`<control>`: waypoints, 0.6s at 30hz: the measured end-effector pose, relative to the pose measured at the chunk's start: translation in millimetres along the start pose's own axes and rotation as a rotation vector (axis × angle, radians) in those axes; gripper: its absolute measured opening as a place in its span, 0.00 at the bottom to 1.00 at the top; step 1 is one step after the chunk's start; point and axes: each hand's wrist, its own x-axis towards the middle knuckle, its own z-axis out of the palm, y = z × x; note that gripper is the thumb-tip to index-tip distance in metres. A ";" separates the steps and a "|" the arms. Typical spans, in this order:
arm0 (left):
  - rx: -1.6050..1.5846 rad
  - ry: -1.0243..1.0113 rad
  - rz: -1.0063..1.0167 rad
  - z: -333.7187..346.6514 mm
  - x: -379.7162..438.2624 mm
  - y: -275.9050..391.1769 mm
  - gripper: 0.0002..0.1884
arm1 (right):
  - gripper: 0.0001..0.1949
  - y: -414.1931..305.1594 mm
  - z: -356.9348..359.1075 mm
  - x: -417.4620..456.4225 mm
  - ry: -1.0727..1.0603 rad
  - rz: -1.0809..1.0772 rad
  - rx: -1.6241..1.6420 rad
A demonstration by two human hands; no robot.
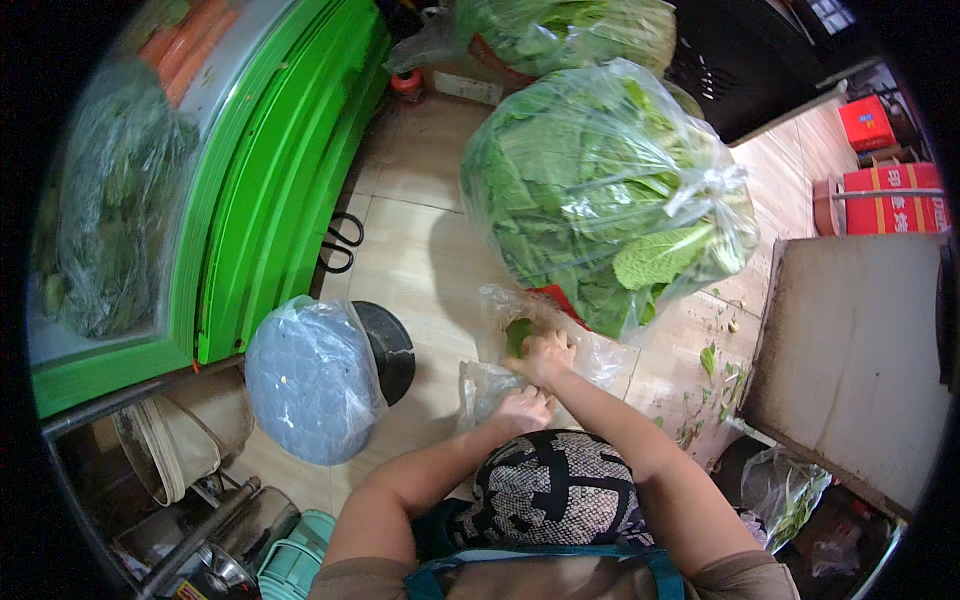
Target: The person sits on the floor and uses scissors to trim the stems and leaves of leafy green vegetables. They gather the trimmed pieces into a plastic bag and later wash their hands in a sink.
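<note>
Low over the floor, my left hand (525,409) is closed on the near part of a thin clear plastic bag (491,382). Just beyond it, my right hand (546,356) has its fingers curled into the same crumpled film. A dark green leaf (517,335) shows beside the right fingertips; whether it lies inside the bag or under it, I cannot tell. Past my hands stands a large knotted clear bag (600,195) full of leafy green cabbage-like vegetables. Something red (559,304) shows at its lower edge.
A round stool (315,382) with a plastic-wrapped seat stands left, beside a green-framed display cabinet (277,187). Black-handled scissors (343,241) lie by the cabinet's foot. Leaf scraps (709,360) litter the tiled floor near a pale metal cabinet (847,360). Another vegetable bag (570,30) sits behind.
</note>
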 end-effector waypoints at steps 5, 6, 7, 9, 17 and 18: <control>-0.135 0.050 0.055 -4.2 8.3 4.3 0.10 | 0.18 33.4 19.5 9.2 0.062 0.043 0.331; -0.185 0.076 0.058 -8.4 6.5 3.0 0.09 | 0.17 41.5 13.1 13.2 -0.028 0.016 0.564; -0.164 0.059 0.052 -4.2 5.7 2.2 0.09 | 0.17 53.4 6.1 13.2 -0.104 -0.006 0.793; -0.118 0.029 0.045 9.0 0.5 0.4 0.09 | 0.13 76.6 1.4 2.9 -0.190 -0.140 1.250; -0.193 -0.121 -0.045 -12.2 12.5 8.3 0.21 | 0.10 192.1 -113.8 -134.0 -0.244 -0.179 1.416; -0.224 -0.135 -0.124 -6.8 13.0 13.8 0.22 | 0.10 207.9 -123.2 -158.8 -0.218 -0.123 1.373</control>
